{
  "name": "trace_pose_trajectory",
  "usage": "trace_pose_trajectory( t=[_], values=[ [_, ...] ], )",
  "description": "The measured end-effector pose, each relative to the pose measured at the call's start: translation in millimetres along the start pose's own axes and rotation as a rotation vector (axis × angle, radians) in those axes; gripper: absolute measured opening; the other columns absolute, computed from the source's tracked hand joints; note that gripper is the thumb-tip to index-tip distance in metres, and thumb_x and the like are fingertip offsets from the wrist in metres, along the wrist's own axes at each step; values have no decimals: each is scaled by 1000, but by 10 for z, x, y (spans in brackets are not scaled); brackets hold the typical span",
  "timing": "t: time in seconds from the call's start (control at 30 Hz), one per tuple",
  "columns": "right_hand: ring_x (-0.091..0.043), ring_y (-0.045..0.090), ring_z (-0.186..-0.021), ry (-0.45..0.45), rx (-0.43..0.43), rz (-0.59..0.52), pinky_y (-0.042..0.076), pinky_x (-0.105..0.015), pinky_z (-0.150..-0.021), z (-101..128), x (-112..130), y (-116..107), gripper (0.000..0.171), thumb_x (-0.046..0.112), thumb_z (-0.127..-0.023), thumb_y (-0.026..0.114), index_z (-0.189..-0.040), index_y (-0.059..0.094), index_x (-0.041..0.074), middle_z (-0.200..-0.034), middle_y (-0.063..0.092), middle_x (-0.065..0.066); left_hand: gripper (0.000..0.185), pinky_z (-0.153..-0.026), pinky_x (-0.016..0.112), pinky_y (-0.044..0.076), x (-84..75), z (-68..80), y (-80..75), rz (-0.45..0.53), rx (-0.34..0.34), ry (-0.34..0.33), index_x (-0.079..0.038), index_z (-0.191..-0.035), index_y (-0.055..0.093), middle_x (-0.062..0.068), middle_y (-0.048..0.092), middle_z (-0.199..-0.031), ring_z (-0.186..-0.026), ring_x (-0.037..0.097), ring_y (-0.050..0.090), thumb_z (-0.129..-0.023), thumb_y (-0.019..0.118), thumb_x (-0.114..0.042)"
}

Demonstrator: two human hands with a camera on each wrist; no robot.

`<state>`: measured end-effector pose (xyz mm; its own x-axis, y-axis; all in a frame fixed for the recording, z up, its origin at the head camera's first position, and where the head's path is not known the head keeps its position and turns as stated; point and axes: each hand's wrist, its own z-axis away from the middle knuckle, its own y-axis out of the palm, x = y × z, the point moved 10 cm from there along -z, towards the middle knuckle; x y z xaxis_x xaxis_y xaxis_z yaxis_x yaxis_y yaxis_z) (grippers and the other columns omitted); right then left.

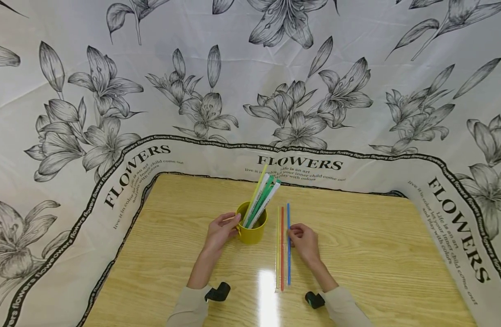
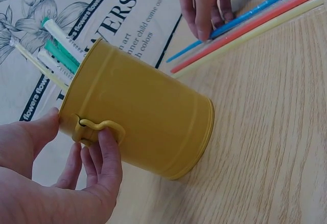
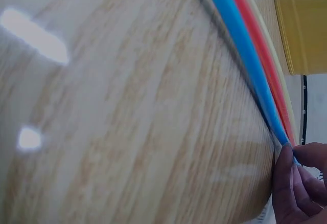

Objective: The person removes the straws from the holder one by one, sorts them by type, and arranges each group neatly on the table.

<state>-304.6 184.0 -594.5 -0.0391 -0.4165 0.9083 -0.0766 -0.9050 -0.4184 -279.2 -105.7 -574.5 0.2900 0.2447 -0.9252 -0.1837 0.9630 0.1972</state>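
My left hand [image 1: 219, 232] holds a yellow metal bucket [image 1: 250, 235], thumb at the rim and fingers at the small side loop [image 2: 120, 128]. Standing in the bucket are several slim white-and-green wrapped sticks [image 1: 259, 206] and a pale yellow straw [image 1: 259, 184], all leaning right. My right hand [image 1: 305, 242] pinches a blue straw [image 1: 289, 268] between thumb and fingers, partway along its length. Left of that straw, a red straw [image 1: 282, 259] and a yellow straw [image 1: 277, 254] lie side by side in clear wrappers. The bucket's bottom stands on the table in the head view.
The wooden table [image 1: 369, 254] extends to both sides of my hands. Behind it and at its sides hangs a white cloth [image 1: 218, 27] printed with grey flowers and lettering. A bright reflection crosses the table's front middle.
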Motion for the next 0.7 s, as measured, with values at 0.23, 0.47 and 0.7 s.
trace_pose_trajectory(
  t=[0.23, 0.47, 0.7],
  values=[
    [-19, 67, -69, -12, 19, -2, 59, -26, -56, 0, 8, 25, 14, -2, -93, 71, -104, 69, -11, -87, 70, -18, 49, -100, 48, 54, -6, 4, 12, 11, 9, 1, 4, -131, 60, 18, 66, -117, -93, 15, 68, -97, 76, -27],
    [-23, 70, -72, -14, 41, -5, 60, -27, -59, 19, 57, 39, 17, -2, -95, 71, -109, 68, -11, -91, 69, -19, 49, -93, 40, 57, -14, 23, 22, 33, 25, 9, 5, -132, 59, 20, 65, -117, -90, 17, 68, -97, 75, -26],
    [-32, 72, -78, -51, 21, 21, 60, -27, -62, -11, 263, -4, 19, 1, -98, 68, -113, 68, -10, -99, 71, -23, 49, -88, 37, 59, -26, 39, 34, 53, 36, 10, 7, -134, 57, 23, 64, -119, -88, 16, 68, -99, 72, -24]
  ],
)
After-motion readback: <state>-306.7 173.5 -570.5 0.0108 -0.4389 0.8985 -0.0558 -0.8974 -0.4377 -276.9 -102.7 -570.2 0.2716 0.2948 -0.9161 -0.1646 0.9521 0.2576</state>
